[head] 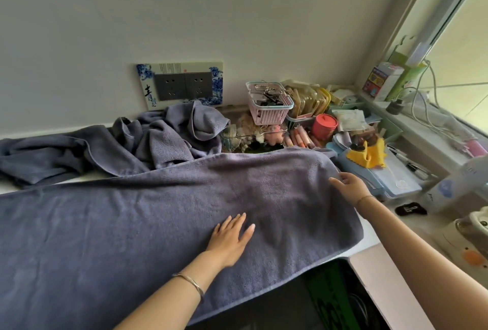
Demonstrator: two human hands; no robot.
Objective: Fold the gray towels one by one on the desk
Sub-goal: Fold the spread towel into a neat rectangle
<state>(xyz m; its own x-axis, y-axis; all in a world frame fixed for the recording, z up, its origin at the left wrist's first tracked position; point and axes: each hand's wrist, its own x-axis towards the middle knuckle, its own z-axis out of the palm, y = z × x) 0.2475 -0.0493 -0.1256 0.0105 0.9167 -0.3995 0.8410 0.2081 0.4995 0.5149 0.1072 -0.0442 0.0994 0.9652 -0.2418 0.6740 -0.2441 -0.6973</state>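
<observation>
Nearest you, your left hand lies palm down on the spread gray towel, its grip spread wide with the fingers straight, pressing the cloth and holding nothing. That towel lies lengthwise across the counter, and its near hem hangs a little over the front edge. Use this palm as the anchor. Press with it while the other hand works, so the cloth does not creep toward you and slide off. Further out, your right hand rests at the towel's right end, fingers stretched along the cloth and grip loose, with no pinch that shows. Sweep it outward to push the shallow ripples off the end, then take both right corners and carry them over to the left hem. Match the edges before you flatten the crease. Mind that right end, because it lies just beside the yellow cloth and the clutter around it, so lift it rather than drag it. Behind the spread towel, the heap of crumpled towels waits against the wall, touching the far hem. Leave it where it is until this one is folded, and keep the fold clear of it. Beyond stand the pink basket and the socket plate.
</observation>
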